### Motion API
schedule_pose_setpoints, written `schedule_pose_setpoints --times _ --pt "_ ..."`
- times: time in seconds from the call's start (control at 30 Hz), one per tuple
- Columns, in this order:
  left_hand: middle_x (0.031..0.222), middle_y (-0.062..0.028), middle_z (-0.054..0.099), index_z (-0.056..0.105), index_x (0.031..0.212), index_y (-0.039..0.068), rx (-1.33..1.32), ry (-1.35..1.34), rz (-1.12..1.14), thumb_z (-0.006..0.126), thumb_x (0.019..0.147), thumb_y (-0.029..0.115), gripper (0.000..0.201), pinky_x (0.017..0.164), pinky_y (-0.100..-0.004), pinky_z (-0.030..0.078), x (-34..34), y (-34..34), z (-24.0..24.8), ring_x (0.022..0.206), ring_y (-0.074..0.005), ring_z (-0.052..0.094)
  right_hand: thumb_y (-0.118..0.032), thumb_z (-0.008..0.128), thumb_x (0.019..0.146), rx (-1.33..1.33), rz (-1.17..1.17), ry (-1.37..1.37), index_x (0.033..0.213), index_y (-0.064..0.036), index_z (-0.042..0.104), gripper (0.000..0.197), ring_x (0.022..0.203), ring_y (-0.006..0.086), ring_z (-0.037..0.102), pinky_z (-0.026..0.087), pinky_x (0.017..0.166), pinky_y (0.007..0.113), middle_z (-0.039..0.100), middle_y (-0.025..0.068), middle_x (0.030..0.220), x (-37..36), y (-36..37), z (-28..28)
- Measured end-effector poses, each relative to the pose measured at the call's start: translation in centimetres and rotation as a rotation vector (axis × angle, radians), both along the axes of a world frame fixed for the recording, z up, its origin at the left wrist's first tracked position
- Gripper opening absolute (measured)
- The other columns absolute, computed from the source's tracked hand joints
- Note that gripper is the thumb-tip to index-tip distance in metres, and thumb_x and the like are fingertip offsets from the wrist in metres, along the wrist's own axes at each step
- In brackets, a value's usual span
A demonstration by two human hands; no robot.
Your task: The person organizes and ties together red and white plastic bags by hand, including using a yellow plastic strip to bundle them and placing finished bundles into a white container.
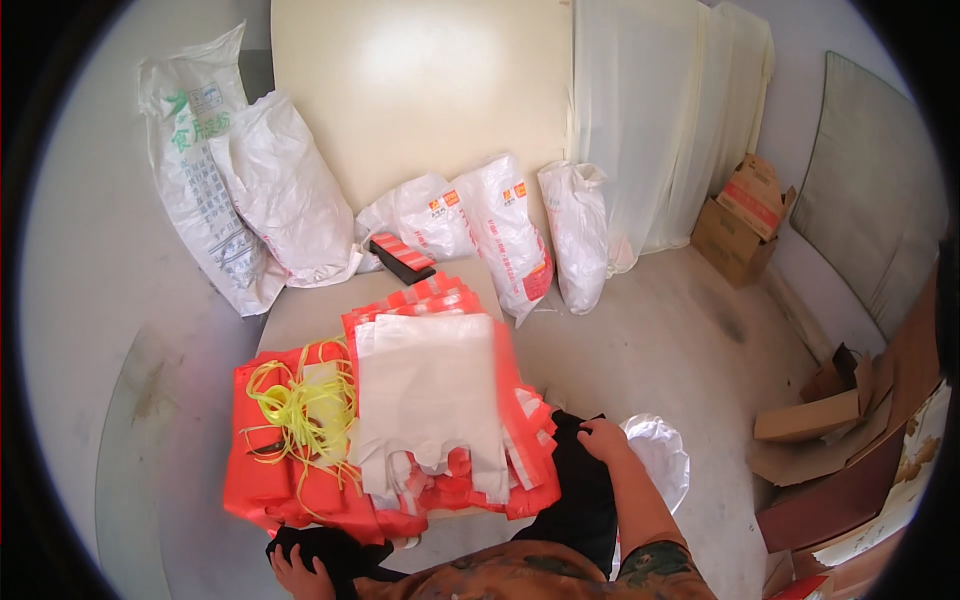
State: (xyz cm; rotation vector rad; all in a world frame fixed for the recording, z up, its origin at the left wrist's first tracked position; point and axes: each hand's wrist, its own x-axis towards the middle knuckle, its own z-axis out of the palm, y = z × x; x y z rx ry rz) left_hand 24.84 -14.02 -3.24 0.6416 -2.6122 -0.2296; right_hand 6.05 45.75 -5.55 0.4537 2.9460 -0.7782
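Observation:
A stack of white plastic carrier bags (430, 395) lies on a pile of red-and-white striped bags (520, 440) on a low table. To its left a tangle of yellow string (300, 415) rests on red plastic sheets (265, 480). My right hand (605, 438) rests with curled fingers on dark cloth over my knee, just right of the striped pile. My left hand (300, 575) sits at the bottom edge, fingers gripping a dark piece of cloth (335, 550) below the red sheets.
Several white woven sacks (260, 190) lean against the back wall and a pale board (420, 90). A dark red-striped object (402, 258) lies on the table's far end. Cardboard boxes (740, 220) stand at right. A crumpled white bag (660, 450) lies on the floor by my right arm.

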Motion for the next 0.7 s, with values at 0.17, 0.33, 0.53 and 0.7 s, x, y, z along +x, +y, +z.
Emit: schedule_pose_setpoints --times 0.17,0.33,0.53,0.7 --pt "0.144 -0.0215 0.045 0.061 0.120 0.004 0.006 0.041 -0.037 0.069 0.078 0.015 0.045 0.113 -0.0524 0.030 -0.5 0.6 0.5 0.139 -0.0433 0.035 -0.038 0.057 0.086 0.018 0.000 0.040 0.115 -0.0129 0.073 0.041 0.112 0.0327 0.063 0.049 0.098 0.041 0.069 0.0144 0.118 0.6 0.1 3.6" --pt "0.145 -0.0204 0.045 0.062 0.120 0.004 0.021 0.054 -0.004 0.070 0.077 0.014 0.045 0.113 -0.0521 0.030 -1.4 1.6 0.6 0.139 -0.0418 0.035 -0.038 0.057 0.087 -0.052 0.053 0.021 0.112 -0.0106 0.073 0.041 0.109 0.0345 0.064 0.049 0.096 0.040 0.070 0.0157 0.114 0.8 2.0 3.4" --pt "0.146 -0.0197 0.044 0.063 0.119 0.005 -0.022 0.004 0.048 0.071 0.074 0.015 0.047 0.113 -0.0531 0.030 -0.7 1.7 0.6 0.139 -0.0413 0.035 -0.037 0.056 0.088 -0.112 0.087 0.004 0.112 -0.0083 0.072 0.041 0.108 0.0352 0.064 0.049 0.096 0.040 0.070 0.0166 0.112 0.7 1.4 4.3" --pt "0.146 -0.0194 0.044 0.062 0.121 0.006 0.009 -0.008 -0.004 0.072 0.074 0.018 0.049 0.112 -0.0541 0.030 -1.5 2.4 1.9 0.140 -0.0428 0.033 -0.034 0.056 0.087 -0.107 0.020 -0.002 0.114 -0.0095 0.072 0.039 0.113 0.0336 0.063 0.048 0.099 0.040 0.069 0.0153 0.118 0.9 0.7 4.0"
